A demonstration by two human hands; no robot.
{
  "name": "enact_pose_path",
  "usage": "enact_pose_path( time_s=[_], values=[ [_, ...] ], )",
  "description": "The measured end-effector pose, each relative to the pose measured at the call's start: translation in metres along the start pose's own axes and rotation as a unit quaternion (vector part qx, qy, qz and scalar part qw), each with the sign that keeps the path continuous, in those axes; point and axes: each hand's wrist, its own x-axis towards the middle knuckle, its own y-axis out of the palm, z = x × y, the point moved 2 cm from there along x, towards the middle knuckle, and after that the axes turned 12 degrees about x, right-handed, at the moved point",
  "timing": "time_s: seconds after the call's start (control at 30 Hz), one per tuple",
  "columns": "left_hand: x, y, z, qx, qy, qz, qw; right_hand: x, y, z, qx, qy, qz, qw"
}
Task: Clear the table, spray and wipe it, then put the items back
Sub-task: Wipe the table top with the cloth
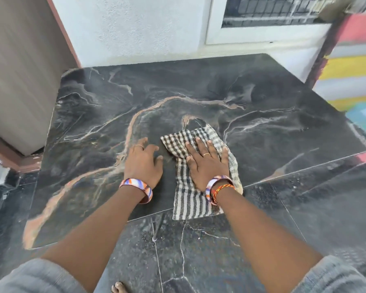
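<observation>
Your right hand (207,163) presses flat, fingers straight, on the checked cloth (199,166) — its length runs near-to-far; your left hand (144,163) rests spread on bare table (262,102) just left.

A black table (262,98) veined with orange-pink and white marbling carries a cloth (190,199) checked in black and off-white, striped toward its near end. Each wrist wears a bangle (136,187) swirled in orange, white and blue; the right wrist adds a braided red-and-yellow thread (221,190). Gold-coloured rings (206,154) show on both hands. Sleeves (34,275) are grey. The wall (135,28) behind is white, the floor (199,250) dark speckled stone, and bands of red, yellow, grey and turquoise stripe a blurred object (351,66) at right.
</observation>
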Motion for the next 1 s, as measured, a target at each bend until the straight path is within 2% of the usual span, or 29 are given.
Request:
enact_pose_path(
  time_s=[0.23, 0.53, 0.77, 1.0],
  values=[
    [-0.001, 0.031, -0.108, -0.002, 0.079, 0.024, 0.997, -0.014, -0.047, -0.117, -0.002, 0.109, -0.068, 0.992],
    [0.049, 0.063, -0.209, 0.006, 0.158, 0.043, 0.986, -0.018, -0.110, -0.255, 0.035, 0.263, -0.167, 0.950],
    [0.118, 0.106, -0.299, -0.026, 0.228, 0.061, 0.971, -0.004, -0.158, -0.354, 0.124, 0.415, -0.227, 0.872],
    [0.168, 0.128, -0.365, -0.037, 0.276, 0.076, 0.957, 0.022, -0.189, -0.409, 0.109, 0.549, -0.242, 0.793]
  ],
)
